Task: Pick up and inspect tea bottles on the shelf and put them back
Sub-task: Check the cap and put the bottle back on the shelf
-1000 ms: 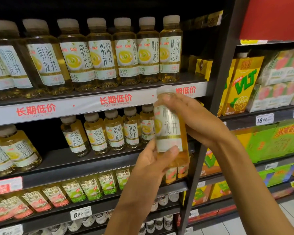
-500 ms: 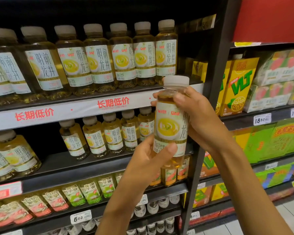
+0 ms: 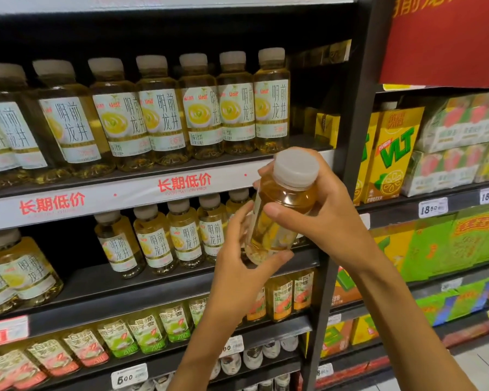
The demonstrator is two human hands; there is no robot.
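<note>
On the far left, the upper shelf (image 3: 153,176) carries a row of tea bottles (image 3: 158,108) with white caps and pale labels, standing upright side by side. Below them runs a white price strip (image 3: 96,198) with red characters. Under it, on the middle shelf (image 3: 153,280), more bottles of the same tea (image 3: 185,235) stand in a row, and lower still there are smaller bottles with green labels (image 3: 141,331).

Toward the middle, the left hand (image 3: 237,266) comes up from below. Its grip is grasping the bottom part of 1 tea bottle (image 3: 280,218): the thumb is curled under the base and the fingers lie along the left side of the label. The bottle is in the air in front of the shelves, tilted with its white cap (image 3: 295,167) toward the camera and a little to the right.

The right hand (image 3: 322,213) holds the same bottle higher, its grip closed around the shoulder; the thumb presses across the front and the fingers wrap behind the neck.

On the right, beyond the black post (image 3: 356,136), yellow VLT cartons (image 3: 393,153) and green packs (image 3: 449,244) stand on other shelves.
</note>
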